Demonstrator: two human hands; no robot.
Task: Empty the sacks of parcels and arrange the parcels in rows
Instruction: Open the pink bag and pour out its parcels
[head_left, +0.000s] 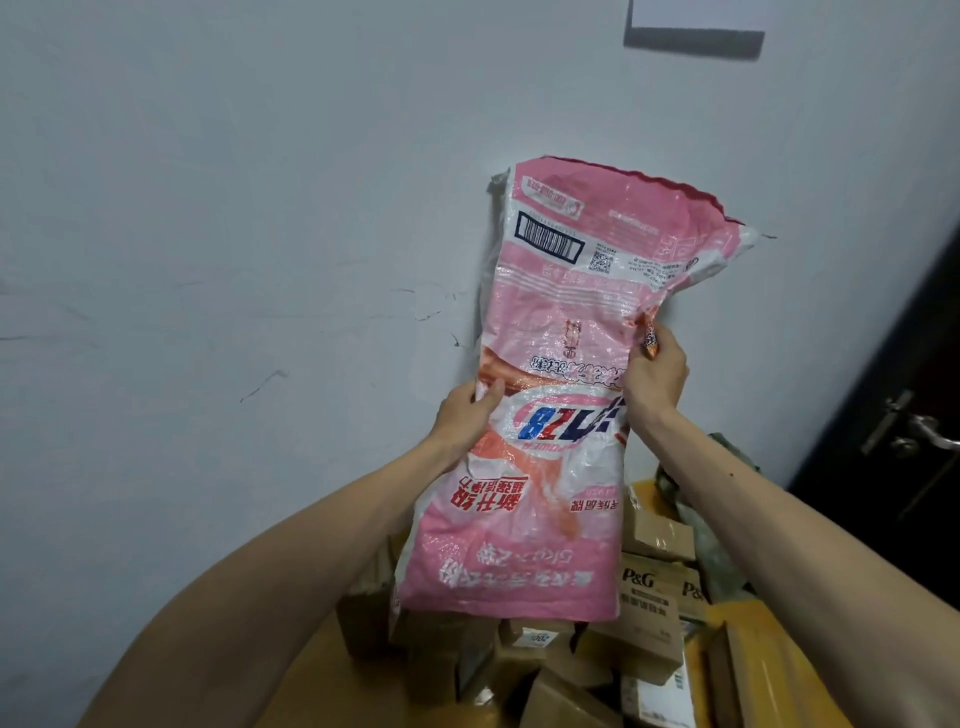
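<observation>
Both hands clamp a pink woven sack (561, 395) upside down, left hand (467, 410) at nine o'clock, right hand (655, 371) at three; "P&G" boxes (649, 582) lie beneath.

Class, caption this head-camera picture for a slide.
A pink sack, gripped upside down by left hand and right hand, above heaped cardboard parcels.

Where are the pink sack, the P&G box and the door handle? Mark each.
pink sack (550, 322), head view, on its printed front.
P&G box (649, 597), head view, just below its logo.
door handle (935, 434), head view, on the lever.
</observation>
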